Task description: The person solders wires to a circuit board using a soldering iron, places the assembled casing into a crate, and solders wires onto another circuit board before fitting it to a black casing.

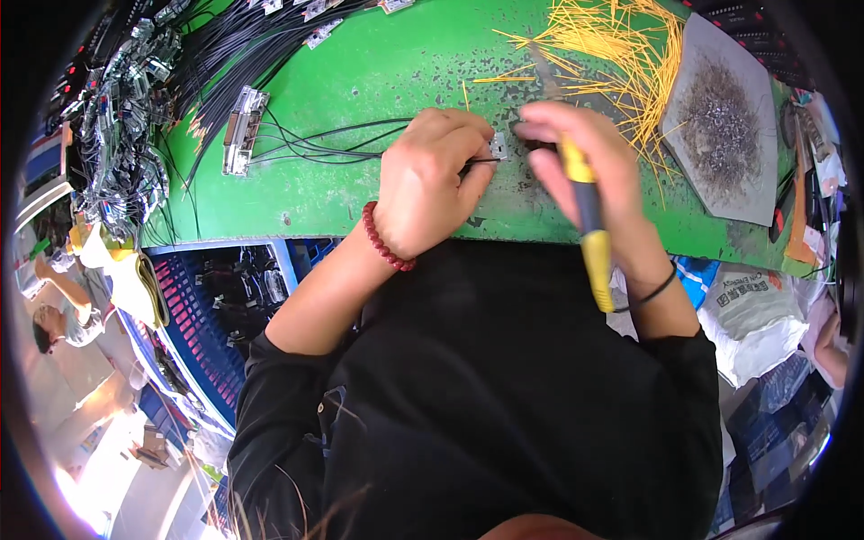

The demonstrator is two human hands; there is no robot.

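Note:
In my right hand (589, 157) is a soldering iron (596, 256) with a yellow and black handle. Its metal end points away from me and is blurred. The fingers of my left hand (434, 166) are closed on black wires (346, 144), beside a small silver metal part (499, 147) on the green table. These wires run left to a silver metal-framed piece (243, 130) lying flat. What sits under the left fingertips is partly hidden.
Many thin yellow strands (621, 58) lie at the far right, beside a grey board (720, 117) with dark, speckled residue. Bundled black wires (243, 49) and a heap of metal parts (126, 126) fill the far left. A blue crate (202, 333) stands below the table edge.

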